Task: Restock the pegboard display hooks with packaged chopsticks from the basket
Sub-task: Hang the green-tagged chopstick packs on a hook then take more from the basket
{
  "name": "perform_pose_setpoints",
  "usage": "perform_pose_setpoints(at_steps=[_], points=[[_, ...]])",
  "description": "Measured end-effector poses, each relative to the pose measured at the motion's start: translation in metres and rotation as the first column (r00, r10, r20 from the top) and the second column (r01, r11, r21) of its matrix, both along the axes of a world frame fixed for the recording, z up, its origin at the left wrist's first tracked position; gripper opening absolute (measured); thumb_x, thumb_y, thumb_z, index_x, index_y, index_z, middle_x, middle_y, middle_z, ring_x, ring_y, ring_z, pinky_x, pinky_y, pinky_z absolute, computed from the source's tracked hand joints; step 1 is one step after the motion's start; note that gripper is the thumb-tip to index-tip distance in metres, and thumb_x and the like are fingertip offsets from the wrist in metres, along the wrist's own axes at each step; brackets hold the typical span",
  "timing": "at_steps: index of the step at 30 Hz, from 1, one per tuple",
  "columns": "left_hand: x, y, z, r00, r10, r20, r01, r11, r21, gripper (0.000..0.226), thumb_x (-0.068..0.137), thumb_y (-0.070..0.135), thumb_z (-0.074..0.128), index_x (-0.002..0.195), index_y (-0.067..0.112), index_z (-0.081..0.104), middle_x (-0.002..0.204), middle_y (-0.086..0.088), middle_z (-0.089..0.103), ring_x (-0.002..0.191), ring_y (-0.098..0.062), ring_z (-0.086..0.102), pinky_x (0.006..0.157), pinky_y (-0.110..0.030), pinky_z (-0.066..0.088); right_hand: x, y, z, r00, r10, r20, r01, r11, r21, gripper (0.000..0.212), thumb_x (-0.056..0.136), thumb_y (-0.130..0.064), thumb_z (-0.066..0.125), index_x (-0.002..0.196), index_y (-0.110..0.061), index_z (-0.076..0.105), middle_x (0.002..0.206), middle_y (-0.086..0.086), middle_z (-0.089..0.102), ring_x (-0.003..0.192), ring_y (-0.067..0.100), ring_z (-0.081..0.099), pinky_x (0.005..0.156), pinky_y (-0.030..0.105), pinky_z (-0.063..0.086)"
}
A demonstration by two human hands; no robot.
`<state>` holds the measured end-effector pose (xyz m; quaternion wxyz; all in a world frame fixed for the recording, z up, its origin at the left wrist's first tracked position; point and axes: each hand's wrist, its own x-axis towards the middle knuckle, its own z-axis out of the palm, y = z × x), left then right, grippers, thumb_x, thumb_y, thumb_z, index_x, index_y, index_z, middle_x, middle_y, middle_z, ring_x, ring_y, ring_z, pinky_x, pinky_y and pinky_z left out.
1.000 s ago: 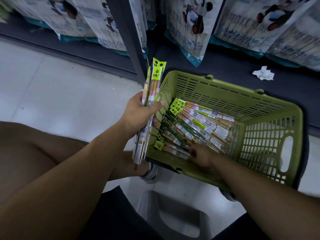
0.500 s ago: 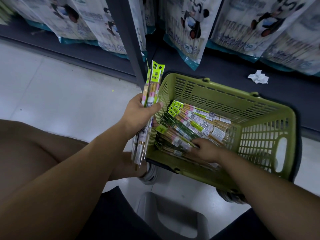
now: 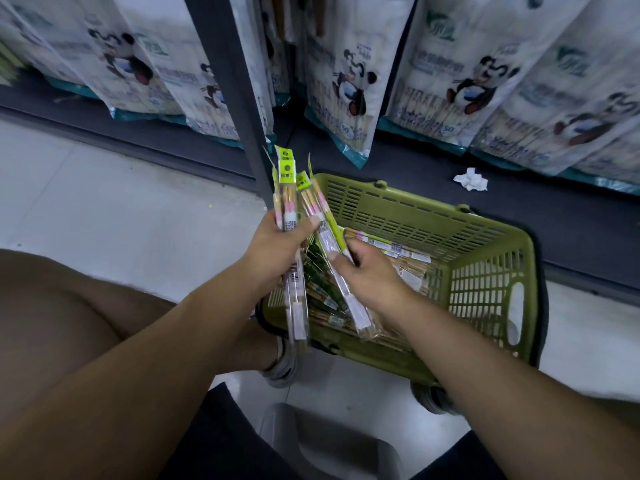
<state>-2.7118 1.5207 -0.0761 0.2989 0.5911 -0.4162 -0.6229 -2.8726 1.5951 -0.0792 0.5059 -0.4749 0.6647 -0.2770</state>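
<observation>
**Both hands full of chopstick packs over a green basket**

At the centre of the frame, a seated person's left hand (image 3: 277, 249) is wrapped around a bundle of packaged chopsticks (image 3: 288, 192). The thumb is pressed across the front of the bundle. The packs stand nearly upright, with their lime-green header cards at the top and their lower ends hanging past the wrist.

Just to the right, the right hand (image 3: 369, 273) curls its fingers around a further pack (image 3: 354, 308). It is tilted so that its green top leans toward the bundle and its lower end points down and to the right. The two sets of packs sit close together near their tops, but it cannot be told whether they touch.

Both hands are above the near-left corner of an olive-green slotted basket (image 3: 485, 289), which stands on the pale tiled floor (image 3: 104, 202) at centre right. More packs (image 3: 389, 249) lie loose inside it, some of them in dark green wrapping.

Across the top of the frame hang large white bags printed with a panda (image 3: 349, 81). A dark upright post (image 3: 225, 81) divides them. A crumpled white scrap of paper (image 3: 471, 180) lies on the dark shelf base beyond the basket, at upper right. A grey stool (image 3: 329, 441) shows at the bottom edge, between the person's legs.
</observation>
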Motion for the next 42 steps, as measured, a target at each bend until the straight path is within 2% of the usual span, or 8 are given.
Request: perform_pose_setpoints(at_steps=[2,5,8,13,20,28,35,42], points=[[-0.005,0.002,0.004,0.995,-0.023,-0.099,0.02,0.999,-0.025,0.031,0.095,0.022,0.074,0.119,0.003,0.066,0.103,-0.017,0.074,0.093,-0.025,0.072,0.083,-0.041,0.06,0.015,0.001,0.004,1.0,-0.001,-0.031,-0.002,0.997,-0.077,0.025,0.103,-0.033,0.057,0.079,-0.029,0.055,0.063,-0.026,0.057,0.057,-0.006,0.052,0.049,0.011,0.031],[-0.007,0.004,0.008,0.978,0.011,-0.207,-0.005,0.999,0.032,0.017,0.092,0.018,0.077,0.107,0.012,0.07,0.09,-0.005,0.076,0.086,-0.022,0.074,0.074,-0.035,0.061,0.028,0.004,0.009,0.997,0.058,-0.052,-0.065,0.989,-0.136,0.009,0.103,-0.036,0.056,0.108,-0.032,0.062,0.093,-0.022,0.063,0.079,-0.011,0.055,0.06,0.005,0.036],[-0.003,0.003,0.011,0.972,0.038,-0.233,-0.012,0.994,0.113,0.012,0.089,0.017,0.08,0.098,0.017,0.072,0.083,-0.002,0.076,0.08,-0.022,0.074,0.068,-0.032,0.059,0.027,0.003,0.011,0.972,0.163,-0.168,-0.184,0.976,-0.119,0.03,0.105,-0.041,0.05,0.119,-0.016,0.058,0.107,-0.001,0.061,0.089,0.01,0.053,0.068,0.027,0.038],[-0.004,0.004,0.01,0.992,0.01,-0.123,-0.002,0.998,0.067,0.017,0.088,0.012,0.079,0.104,0.013,0.074,0.086,0.0,0.078,0.08,-0.016,0.076,0.064,-0.026,0.058,0.02,-0.001,0.006,0.871,0.355,-0.339,-0.379,0.925,-0.006,0.032,0.106,-0.05,0.038,0.092,-0.021,0.04,0.076,-0.01,0.041,0.068,0.002,0.04,0.055,0.031,0.026],[0.013,-0.018,0.012,1.0,0.018,-0.004,-0.018,0.999,0.035,0.01,0.082,0.004,0.069,0.088,0.011,0.067,0.065,-0.007,0.07,0.06,-0.025,0.07,0.059,-0.035,0.059,-0.003,-0.004,-0.037,0.975,0.209,-0.074,-0.198,0.971,0.132,0.04,0.103,-0.052,0.046,0.083,-0.022,0.062,0.079,0.006,0.067,0.073,0.022,0.065,0.07,0.036,0.049],[0.03,-0.023,0.002,1.0,-0.012,-0.021,0.015,0.986,0.166,0.008,0.093,0.001,0.065,0.099,0.001,0.06,0.065,-0.01,0.064,0.053,-0.023,0.063,0.057,-0.035,0.058,-0.039,0.056,-0.13,0.707,0.693,-0.139,-0.501,0.631,0.592,0.035,0.106,-0.03,0.048,0.138,-0.022,0.06,0.139,0.006,0.058,0.118,0.024,0.057,0.099,0.036,0.047],[0.02,-0.02,0.005,0.998,-0.056,0.007,0.055,0.995,0.079,0.006,0.095,-0.002,0.062,0.096,0.003,0.059,0.066,-0.011,0.061,0.05,-0.023,0.062,0.052,-0.033,0.057,-0.038,0.049,-0.134,0.71,0.698,-0.093,-0.529,0.616,0.585,0.03,0.106,-0.035,0.051,0.123,-0.018,0.069,0.121,0.005,0.064,0.101,0.019,0.059,0.086,0.032,0.047],[0.02,-0.02,0.004,0.998,-0.057,0.008,0.057,0.995,0.081,0.006,0.095,0.0,0.063,0.1,0.002,0.059,0.068,-0.011,0.061,0.053,-0.025,0.061,0.057,-0.036,0.058,-0.036,0.055,-0.137,0.782,0.554,-0.284,-0.386,0.789,0.478,0.014,0.099,-0.033,0.062,0.089,-0.025,0.057,0.095,0.002,0.058,0.086,0.022,0.056,0.076,0.037,0.049]])
